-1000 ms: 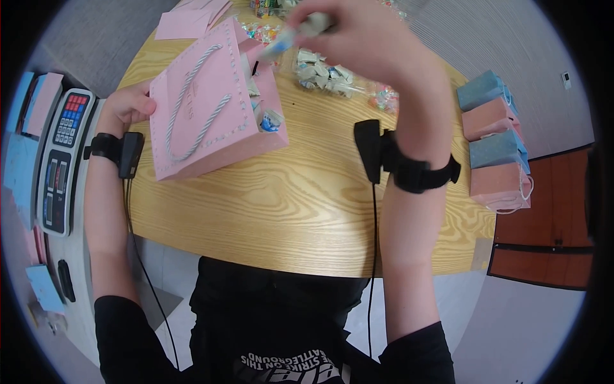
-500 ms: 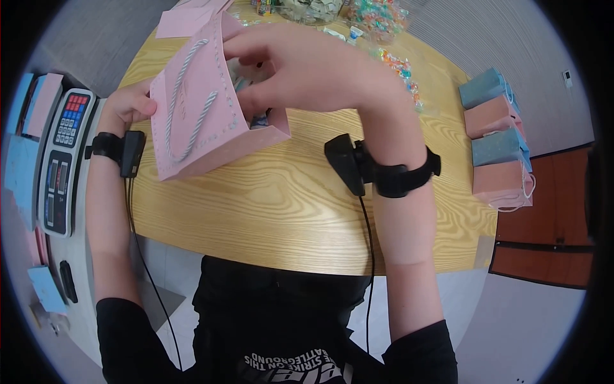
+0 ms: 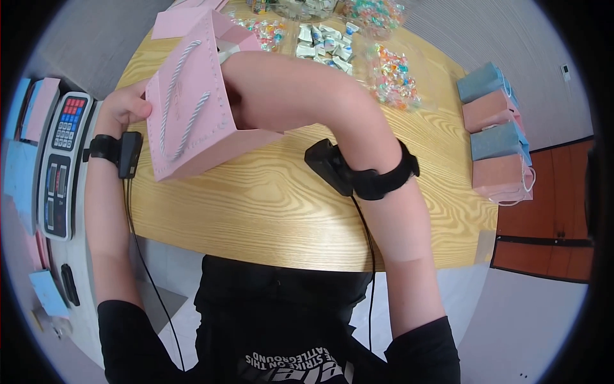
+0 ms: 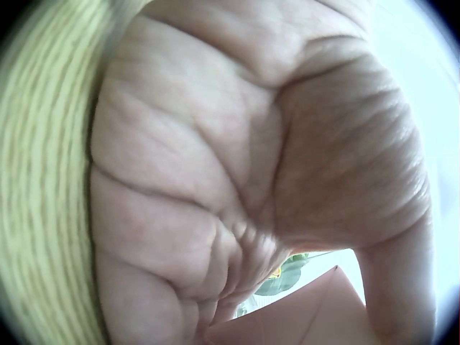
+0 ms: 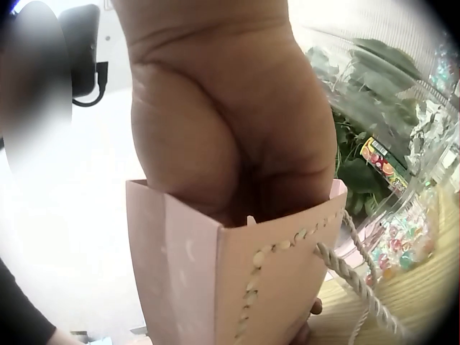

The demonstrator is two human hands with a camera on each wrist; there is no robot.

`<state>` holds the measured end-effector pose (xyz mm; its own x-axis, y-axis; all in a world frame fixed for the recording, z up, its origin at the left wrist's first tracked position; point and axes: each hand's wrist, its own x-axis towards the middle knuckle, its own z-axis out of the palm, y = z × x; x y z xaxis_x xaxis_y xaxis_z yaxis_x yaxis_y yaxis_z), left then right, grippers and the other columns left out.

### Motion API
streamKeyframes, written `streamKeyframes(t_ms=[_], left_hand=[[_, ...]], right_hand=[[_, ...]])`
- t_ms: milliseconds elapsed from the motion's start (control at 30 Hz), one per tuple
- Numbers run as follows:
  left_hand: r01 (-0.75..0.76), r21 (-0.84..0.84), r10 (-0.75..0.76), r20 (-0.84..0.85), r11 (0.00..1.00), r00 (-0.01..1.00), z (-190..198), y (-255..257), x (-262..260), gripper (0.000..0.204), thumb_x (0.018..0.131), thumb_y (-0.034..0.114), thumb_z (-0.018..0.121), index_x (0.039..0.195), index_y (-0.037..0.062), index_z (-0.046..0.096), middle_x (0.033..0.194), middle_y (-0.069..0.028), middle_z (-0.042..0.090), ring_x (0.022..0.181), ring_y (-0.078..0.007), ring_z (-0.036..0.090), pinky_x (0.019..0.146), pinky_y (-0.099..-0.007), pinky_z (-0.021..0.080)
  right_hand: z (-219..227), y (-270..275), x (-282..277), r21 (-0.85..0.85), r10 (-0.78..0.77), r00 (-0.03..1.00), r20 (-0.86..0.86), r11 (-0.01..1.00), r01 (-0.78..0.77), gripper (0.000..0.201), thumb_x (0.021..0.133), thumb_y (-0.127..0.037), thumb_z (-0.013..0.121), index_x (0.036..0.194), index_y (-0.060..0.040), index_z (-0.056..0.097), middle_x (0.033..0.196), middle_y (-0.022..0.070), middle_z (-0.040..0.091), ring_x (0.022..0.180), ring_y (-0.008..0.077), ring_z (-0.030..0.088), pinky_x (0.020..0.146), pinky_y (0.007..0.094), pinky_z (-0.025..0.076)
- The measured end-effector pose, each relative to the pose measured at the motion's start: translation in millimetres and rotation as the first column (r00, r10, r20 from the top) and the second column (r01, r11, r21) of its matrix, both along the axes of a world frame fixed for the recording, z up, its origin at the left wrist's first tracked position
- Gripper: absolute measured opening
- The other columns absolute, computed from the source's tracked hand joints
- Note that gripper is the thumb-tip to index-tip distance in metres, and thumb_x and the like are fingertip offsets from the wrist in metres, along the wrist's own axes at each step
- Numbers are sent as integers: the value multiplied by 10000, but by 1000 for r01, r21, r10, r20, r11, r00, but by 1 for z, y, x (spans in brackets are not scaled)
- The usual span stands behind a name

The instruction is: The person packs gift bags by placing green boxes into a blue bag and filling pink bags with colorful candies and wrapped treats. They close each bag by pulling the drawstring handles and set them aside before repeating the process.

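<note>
The curved, light wood-grain worktop [image 3: 256, 211] is supporting the pink paper gift bag [image 3: 182, 109] with silver rope handles. The left hand [image 3: 128, 104] is gripping the bag's side edge; the right hand [image 5: 230, 136] is extending into its mouth, finger state not determinable.

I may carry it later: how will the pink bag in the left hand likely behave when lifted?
The pink bag should mostly keep its shape, since its walls look flat with straight edges. It might still dent if squeezed, as those walls look thin. Its rope handle will probably flop, judging by its drooping curve.
</note>
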<state>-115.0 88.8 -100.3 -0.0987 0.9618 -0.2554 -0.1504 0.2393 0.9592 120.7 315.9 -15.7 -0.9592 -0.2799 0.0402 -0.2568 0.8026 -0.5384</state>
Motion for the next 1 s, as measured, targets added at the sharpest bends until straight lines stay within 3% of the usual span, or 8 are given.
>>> streamKeyframes(t_ms=[200,267,300,367,400,500,700,1000], left_hand=[[-50,-22,50,-9,998,999,1,-3,4,944,600,240,821,1348,-53,324,1292,-119,484,1183,-184,462,970,-288,375],[-55,-34,56,27,998,998,1,-2,6,940,599,231,821,1347,-52,325,1289,-121,486,1180,-185,466,967,-287,379],[-66,-25,67,63,998,996,1,-1,8,937,599,225,821,1345,-53,326,1289,-124,485,1181,-187,468,966,-289,384],[-75,-16,77,98,997,992,1,0,9,935,599,219,821,1344,-53,326,1289,-126,485,1181,-190,469,965,-291,389],[-76,-7,77,93,997,993,1,0,9,934,601,218,821,1345,-53,324,1292,-128,482,1182,-191,469,968,-294,390],[-78,-4,78,87,997,993,4,1,12,934,605,217,821,1346,-52,320,1298,-132,476,1182,-194,470,970,-299,392],[-59,-18,61,87,998,994,4,1,10,955,603,220,825,1356,-50,302,1316,-136,457,1187,-196,465,972,-298,389],[-36,-2,36,42,999,998,11,5,17,964,610,243,820,1364,-49,295,1347,-122,431,1227,-195,416,1008,-301,338]], right_hand=[[41,44,9,-293,44,999,-12,955,-46,306,813,-228,629,1101,-126,625,965,119,653,869,256,620,759,342,493],[50,56,12,-380,-365,916,-166,881,282,267,771,-94,621,1030,-34,636,811,105,644,737,161,598,659,281,472],[45,66,9,-378,-364,917,-166,882,282,267,771,-94,621,1030,-34,636,811,105,644,737,161,598,659,281,472],[17,90,-1,116,-367,703,-609,836,536,295,752,-60,622,1046,-39,634,816,95,647,737,130,598,646,253,471],[-1,101,-8,115,-369,702,-609,835,538,295,752,-60,622,1046,-39,634,816,95,647,737,130,598,646,253,471],[-31,114,-20,291,-539,778,-324,725,624,606,741,-429,688,1275,-222,491,1338,170,421,1195,326,458,964,422,409],[-54,118,-28,406,-554,832,-38,752,519,847,694,-451,705,1408,-255,295,1452,168,253,1214,357,441,958,443,421],[-49,113,-26,361,-566,821,69,782,509,770,722,-340,686,1393,-247,320,1405,126,351,1178,341,470,958,401,418]])
